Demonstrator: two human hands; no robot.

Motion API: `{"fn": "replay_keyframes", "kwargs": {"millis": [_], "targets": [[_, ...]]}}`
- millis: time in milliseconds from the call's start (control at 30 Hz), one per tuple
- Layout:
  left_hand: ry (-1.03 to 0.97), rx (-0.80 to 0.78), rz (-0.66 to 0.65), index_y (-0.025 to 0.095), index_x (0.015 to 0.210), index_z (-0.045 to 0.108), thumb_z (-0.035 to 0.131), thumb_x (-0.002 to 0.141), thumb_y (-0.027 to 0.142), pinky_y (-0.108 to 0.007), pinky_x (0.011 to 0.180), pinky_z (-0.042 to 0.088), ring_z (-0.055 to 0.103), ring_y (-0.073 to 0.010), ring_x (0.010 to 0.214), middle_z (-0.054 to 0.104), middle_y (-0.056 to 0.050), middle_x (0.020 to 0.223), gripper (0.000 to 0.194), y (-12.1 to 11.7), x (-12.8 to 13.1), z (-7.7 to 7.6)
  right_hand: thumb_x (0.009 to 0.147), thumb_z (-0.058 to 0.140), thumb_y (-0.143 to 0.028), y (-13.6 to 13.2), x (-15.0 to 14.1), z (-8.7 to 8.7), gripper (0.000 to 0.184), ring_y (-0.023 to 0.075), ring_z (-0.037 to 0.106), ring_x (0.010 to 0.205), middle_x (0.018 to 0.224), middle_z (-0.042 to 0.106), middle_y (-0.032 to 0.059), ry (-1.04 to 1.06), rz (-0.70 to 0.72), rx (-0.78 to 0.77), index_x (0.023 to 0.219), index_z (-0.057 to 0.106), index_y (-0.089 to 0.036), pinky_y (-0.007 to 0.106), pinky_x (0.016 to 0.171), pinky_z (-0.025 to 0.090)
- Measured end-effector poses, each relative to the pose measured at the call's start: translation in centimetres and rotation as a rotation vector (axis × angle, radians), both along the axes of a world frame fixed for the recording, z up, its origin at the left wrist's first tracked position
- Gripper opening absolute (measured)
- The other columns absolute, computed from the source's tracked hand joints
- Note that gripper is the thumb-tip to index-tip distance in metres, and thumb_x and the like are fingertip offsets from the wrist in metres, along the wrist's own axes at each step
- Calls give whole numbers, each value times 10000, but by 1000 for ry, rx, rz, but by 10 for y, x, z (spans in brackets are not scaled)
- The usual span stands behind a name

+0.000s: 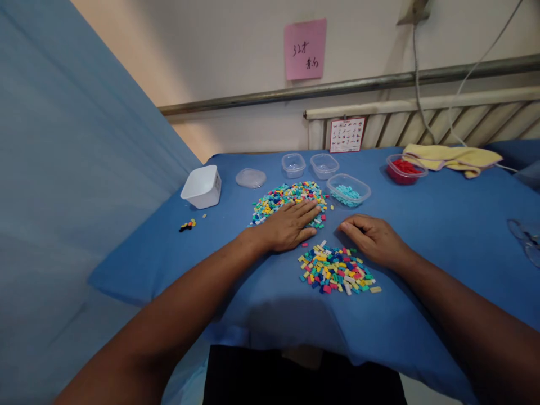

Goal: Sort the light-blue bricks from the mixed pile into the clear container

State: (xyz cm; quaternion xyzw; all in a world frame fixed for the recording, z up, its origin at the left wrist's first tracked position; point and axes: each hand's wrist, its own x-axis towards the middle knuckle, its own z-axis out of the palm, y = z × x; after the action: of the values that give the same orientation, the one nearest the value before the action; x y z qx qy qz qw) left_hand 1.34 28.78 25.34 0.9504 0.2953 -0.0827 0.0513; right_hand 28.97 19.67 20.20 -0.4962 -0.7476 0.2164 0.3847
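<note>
Resting our left grip (292, 226) flat, clasping nothing, on the far brick pile (270, 203), perhaps to steady it, we hold our right grip (376, 239) loosely curled beside the near brick pile (335, 271), contents impossible to tell.

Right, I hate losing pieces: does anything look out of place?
Possibly: a small cluster of black, yellow and orange bricks lies near the white tub, apart from the far multicoloured pile and near pile, so looks stray.
</note>
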Motion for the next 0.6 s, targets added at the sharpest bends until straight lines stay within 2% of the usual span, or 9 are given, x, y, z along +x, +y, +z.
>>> {"fn": "replay_keyframes", "kwargs": {"millis": [167, 233, 333, 433, 533, 600], "targets": [[-70, -24, 116, 177, 1843, 156, 161, 1186, 647, -466, 1418, 40, 59, -194, 1759, 76, -27, 1880, 808, -10, -27, 9, 1128, 565, -447, 2, -1, -1, 374, 215, 671, 752, 828, 744, 25, 12, -19, -11, 883, 754, -237, 354, 727, 490], [-99, -26, 118, 148, 1840, 153, 155, 1184, 673, -459, 1417, 42, 64, -213, 1760, 75, -55, 1881, 841, -15, -33, 5, 1129, 563, -457, 2, -1, -3, 385, 208, 660, 731, 806, 729, 19, 12, -18, -18, 892, 768, -233, 349, 716, 483], [-34, -34, 101, 143, 1838, 157, 211, 1180, 717, -474, 1418, 35, 57, -253, 1761, 47, -62, 1881, 876, -22, -38, -3, 1127, 562, -455, 2, -1, -4, 386, 209, 666, 740, 804, 728, 17, 13, -22, -23, 908, 786, -230, 348, 721, 484], [-52, -7, 109, 145, 1838, 133, 255, 1199, 679, -499, 1420, 28, 51, -260, 1761, 26, -57, 1882, 842, -30, -39, -2, 1127, 568, -452, 1, -1, -4, 376, 215, 681, 768, 835, 747, 22, 24, -23, -27, 915, 790, -235, 350, 736, 495], [-237, 65, 17, 123, 1802, 282, 319, 1215, 636, -524, 1415, 78, 172, -276, 1742, 181, -94, 1867, 780, -50, -30, 12, 1132, 569, -454, 2, -1, -4, 377, 214, 679, 759, 824, 745, 20, 33, -13, -26, 904, 779, -238, 353, 739, 502], [-390, 107, -173, 87, 1689, 481, 380, 1229, 541, -459, 1385, 228, 354, -265, 1670, 390, -128, 1794, 654, -75, -18, 22, 1137, 564, -450, 2, -1, -5, 377, 217, 689, 777, 836, 753, 23, 35, -5, -18, 906, 772, -238, 355, 753, 509]]}}
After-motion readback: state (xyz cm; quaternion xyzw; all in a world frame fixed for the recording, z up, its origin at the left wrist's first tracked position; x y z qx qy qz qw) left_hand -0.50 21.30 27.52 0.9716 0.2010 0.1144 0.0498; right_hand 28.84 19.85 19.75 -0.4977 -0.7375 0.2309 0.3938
